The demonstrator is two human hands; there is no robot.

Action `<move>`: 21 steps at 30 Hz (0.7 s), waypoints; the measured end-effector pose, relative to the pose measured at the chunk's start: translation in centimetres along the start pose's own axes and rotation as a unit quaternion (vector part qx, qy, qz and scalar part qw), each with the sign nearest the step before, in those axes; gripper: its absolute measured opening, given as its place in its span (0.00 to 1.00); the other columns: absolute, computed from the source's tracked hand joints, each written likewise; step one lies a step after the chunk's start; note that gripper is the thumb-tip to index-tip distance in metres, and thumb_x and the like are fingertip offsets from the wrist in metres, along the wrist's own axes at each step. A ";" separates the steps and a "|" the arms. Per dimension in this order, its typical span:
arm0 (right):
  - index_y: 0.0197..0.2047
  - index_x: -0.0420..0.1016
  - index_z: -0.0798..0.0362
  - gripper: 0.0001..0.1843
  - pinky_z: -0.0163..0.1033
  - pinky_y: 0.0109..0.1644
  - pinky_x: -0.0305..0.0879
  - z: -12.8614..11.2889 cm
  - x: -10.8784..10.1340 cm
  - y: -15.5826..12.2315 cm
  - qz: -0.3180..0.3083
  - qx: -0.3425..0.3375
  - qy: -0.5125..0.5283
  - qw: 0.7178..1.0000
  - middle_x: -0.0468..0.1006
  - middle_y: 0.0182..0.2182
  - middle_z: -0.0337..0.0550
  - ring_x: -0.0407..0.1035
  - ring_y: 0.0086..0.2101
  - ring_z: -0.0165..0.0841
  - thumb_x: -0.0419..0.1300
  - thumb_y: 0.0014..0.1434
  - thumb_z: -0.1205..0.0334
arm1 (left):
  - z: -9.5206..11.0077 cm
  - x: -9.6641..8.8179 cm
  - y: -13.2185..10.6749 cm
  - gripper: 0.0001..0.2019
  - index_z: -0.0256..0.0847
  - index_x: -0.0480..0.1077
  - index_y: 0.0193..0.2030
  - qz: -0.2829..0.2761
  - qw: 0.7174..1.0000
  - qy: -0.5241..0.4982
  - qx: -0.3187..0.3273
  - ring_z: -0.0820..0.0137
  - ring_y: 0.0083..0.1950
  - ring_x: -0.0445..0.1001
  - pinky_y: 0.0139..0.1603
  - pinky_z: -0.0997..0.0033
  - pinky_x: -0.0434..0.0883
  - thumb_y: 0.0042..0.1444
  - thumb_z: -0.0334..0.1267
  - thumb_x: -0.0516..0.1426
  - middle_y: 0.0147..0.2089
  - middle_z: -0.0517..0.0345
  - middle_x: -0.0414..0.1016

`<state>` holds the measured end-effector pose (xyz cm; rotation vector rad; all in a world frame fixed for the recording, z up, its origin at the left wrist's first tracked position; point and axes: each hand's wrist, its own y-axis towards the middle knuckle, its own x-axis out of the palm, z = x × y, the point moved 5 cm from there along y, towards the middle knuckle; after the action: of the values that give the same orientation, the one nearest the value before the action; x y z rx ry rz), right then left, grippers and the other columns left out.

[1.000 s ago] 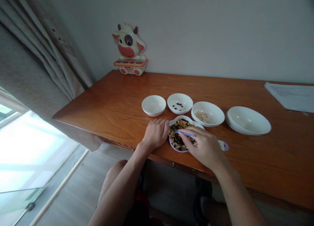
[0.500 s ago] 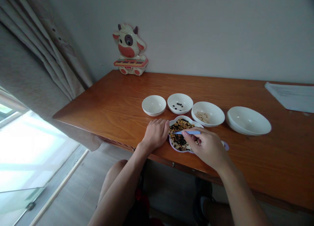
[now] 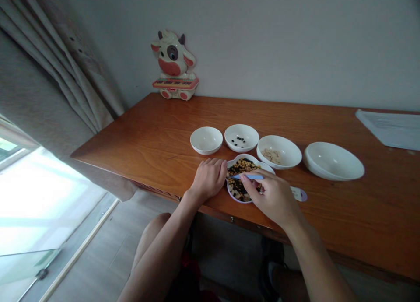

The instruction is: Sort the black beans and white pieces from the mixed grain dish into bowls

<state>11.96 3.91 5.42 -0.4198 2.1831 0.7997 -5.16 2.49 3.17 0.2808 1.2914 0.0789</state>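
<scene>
**Hand Position Record: Right Grip Closed on Blue Tool Over Mixed-Bean Dish**

1. Work item: The flower-shaped white dish [image 3: 250, 156] with a purple rim sits near the front edge of the wooden counter [image 3: 131, 140]. It holds a mix of yellow beans [image 3: 241, 165], black beans [image 3: 237, 187] and pale chunks [image 3: 235, 191].

2. Right hand [image 3: 272, 197]: Grip closed. The fingers and thumb pinch a slim light-blue plastic tool [image 3: 252, 177], which lies level above the mix. Whether its tip carries anything cannot be determined.

3. Left hand [image 3: 208, 179]: Grip open, holding nothing. The hand rests on the counter just beside the dish.

4. Recent change: Over the last 0.5 s, the right hand has shifted slightly left across the dish, showing more of a round paper tag [image 3: 299, 194] beyond it.

5. Surroundings: 4 white bowls stand in a row behind the dish. From the left, they are a plain bowl [image 3: 206, 140], a bowl of black beans [image 3: 241, 132], a bowl of pale chunks [image 3: 278, 151] and a wide bowl [image 3: 333, 161]. A cow-shaped toy keyboard [image 3: 174, 65] stands against the wall, and papers [image 3: 390, 129] lie at the far right.
</scene>
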 end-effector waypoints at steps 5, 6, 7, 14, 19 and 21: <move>0.43 0.83 0.52 0.14 0.42 0.41 0.74 0.0 -0.2 0.0 0.015 0.006 0.004 1.000 0.85 0.43 0.45 0.79 0.38 0.37 0.57 0.68 0.55 | 0.0 -0.1 0.0 0.19 0.40 0.69 0.37 0.005 1.000 -0.009 -0.006 0.64 0.39 0.76 0.43 0.65 0.69 0.74 0.38 0.41 0.39 0.51 0.79; 0.43 0.83 0.52 0.14 0.41 0.42 0.74 0.0 -0.2 0.0 0.015 0.006 0.005 1.000 0.85 0.43 0.45 0.79 0.38 0.37 0.57 0.68 0.55 | 0.0 -0.1 0.0 0.19 0.40 0.69 0.37 0.005 1.000 -0.009 -0.007 0.64 0.39 0.76 0.43 0.65 0.69 0.74 0.38 0.42 0.39 0.51 0.78; 0.43 0.83 0.52 0.14 0.41 0.42 0.74 0.0 -0.2 0.0 0.015 0.006 0.006 1.000 0.85 0.43 0.45 0.79 0.39 0.37 0.57 0.68 0.55 | 0.0 -0.1 0.0 0.19 0.40 0.69 0.36 0.004 1.000 -0.009 -0.008 0.64 0.39 0.76 0.43 0.65 0.68 0.74 0.38 0.42 0.39 0.51 0.78; 0.43 0.83 0.52 0.13 0.41 0.44 0.74 0.5 -0.4 -0.1 0.007 0.001 0.017 1.000 0.85 0.43 0.44 0.79 0.39 0.37 0.58 0.68 0.56 | 0.0 0.0 0.0 0.18 0.40 0.68 0.36 0.005 1.000 -0.006 0.000 0.64 0.38 0.76 0.43 0.65 0.68 0.74 0.38 0.42 0.38 0.51 0.78; 0.44 0.83 0.52 0.14 0.42 0.47 0.74 0.2 -0.2 0.0 0.001 -0.002 0.019 1.000 0.85 0.44 0.45 0.79 0.42 0.38 0.57 0.68 0.55 | 0.0 0.0 0.0 0.18 0.40 0.68 0.37 0.005 1.000 -0.001 0.001 0.64 0.39 0.76 0.42 0.65 0.67 0.75 0.38 0.42 0.39 0.52 0.78; 0.44 0.83 0.52 0.14 0.43 0.48 0.74 0.1 -0.2 0.0 0.001 -0.002 0.013 1.000 0.85 0.43 0.46 0.79 0.42 0.38 0.57 0.68 0.55 | 0.0 0.1 0.0 0.18 0.40 0.68 0.37 0.002 1.000 0.001 0.005 0.64 0.39 0.76 0.42 0.65 0.67 0.75 0.38 0.41 0.39 0.52 0.78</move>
<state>12.13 4.00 5.54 -0.4309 2.2062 0.8044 -5.10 2.50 3.13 0.2918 1.2942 0.0773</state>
